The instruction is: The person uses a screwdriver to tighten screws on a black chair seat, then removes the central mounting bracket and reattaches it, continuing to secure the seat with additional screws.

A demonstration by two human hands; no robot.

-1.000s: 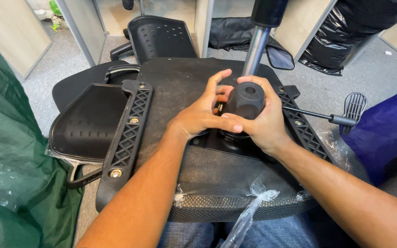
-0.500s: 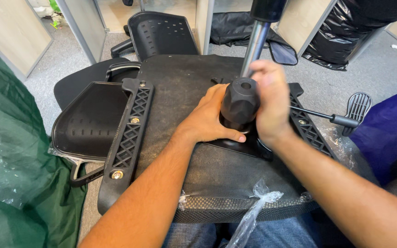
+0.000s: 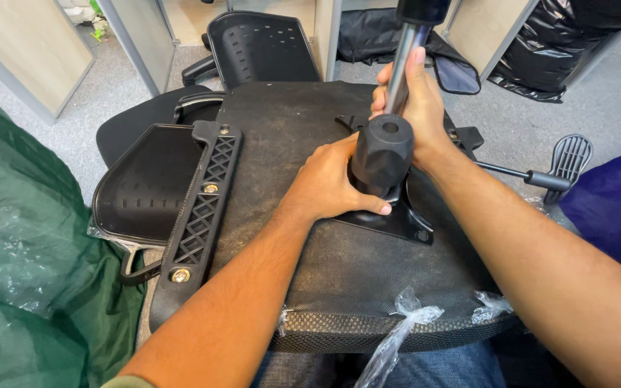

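Note:
An upside-down office chair seat (image 3: 289,136) lies across my lap, its black underside facing up. A black metal tilt mechanism plate (image 3: 397,219) is mounted on it, with a thick black knob-like hub (image 3: 384,151) standing up from it. My left hand (image 3: 328,183) presses on the plate and rests against the hub's left side. My right hand (image 3: 415,108) is wrapped around a shiny steel gas-lift cylinder (image 3: 400,68) that rises behind the hub toward the top of the view.
A black armrest bracket (image 3: 203,208) is bolted to the seat's left edge, with an arm pad (image 3: 145,187) beside it. A lever with a paddle handle (image 3: 566,162) sticks out right. A chair back (image 3: 260,47) lies beyond. Green plastic-wrapped fabric (image 3: 23,273) fills the left.
My right hand left the hub and rose to grasp the steel cylinder. My left hand slid down from the hub onto the plate at its base.

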